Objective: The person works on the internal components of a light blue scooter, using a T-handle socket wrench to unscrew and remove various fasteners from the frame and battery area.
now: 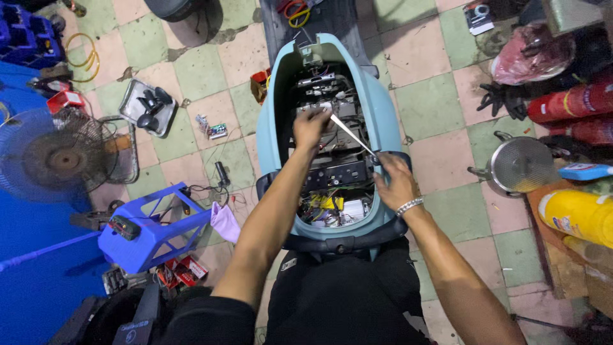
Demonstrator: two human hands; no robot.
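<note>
A pale blue scooter body (pixel 274 115) stands open below me, its compartment full of black parts and wiring. My left hand (pixel 310 126) reaches into the upper part of the compartment, fingers pinched on something among the parts. My right hand (pixel 394 181), with a metal bracelet on the wrist, grips the handle end of a long thin metal tool (pixel 350 134). The tool runs diagonally up-left toward my left hand. Yellow and coloured wires (pixel 325 204) lie at the near end of the compartment.
A blue plastic stool (pixel 153 230) with a small device on it stands at left, beside a floor fan (pixel 60 156). A metal tray of black parts (pixel 148 107) lies on the tiled floor. Red cylinders (pixel 575 102), a metal pot (pixel 520 165) and a yellow bottle (pixel 578 214) crowd the right.
</note>
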